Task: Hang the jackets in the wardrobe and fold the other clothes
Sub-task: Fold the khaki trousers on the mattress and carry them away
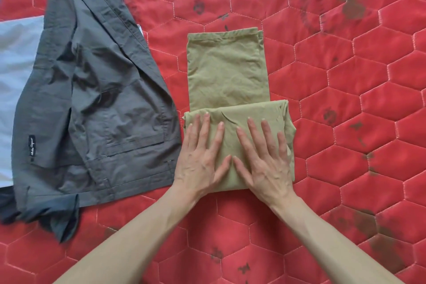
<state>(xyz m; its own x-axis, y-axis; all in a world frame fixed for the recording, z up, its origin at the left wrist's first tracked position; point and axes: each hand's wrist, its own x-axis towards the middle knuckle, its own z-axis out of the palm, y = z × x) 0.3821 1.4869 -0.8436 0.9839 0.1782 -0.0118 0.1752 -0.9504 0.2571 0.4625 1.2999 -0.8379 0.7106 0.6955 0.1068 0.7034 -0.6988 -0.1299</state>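
**Pressing the fold flat before the next turn**

Both hands lie palm-down on the near, doubled part of the olive trousers (230, 90), the left hand (202, 159) beside the right hand (262, 159), thumbs almost touching. The fingers (204, 127) are straight and spread wide, gripping nothing, only pressing. The trousers sit mid-bed on the quilt (357, 99), the single layer running to the far side, its hem seam at the far end.

To do this step well, I would judge: keep the palms flat and sweep outward from the centre so trapped air and creases leave at the sides; check that the folded edge runs square across, since the right corner bulges a little; then bring the bundle over the far length evenly.

The cloth looks thin, soft cotton, lightly wrinkled, likely to slip rather than hold a crease. The quilt is red, stitched in hexagons, with dark blotches. Just left lies the grey jacket (99, 110), crisp and crumpled, collar far, a small label on its sleeve, still to be hung. Under it a white cloth (16, 57) shows.
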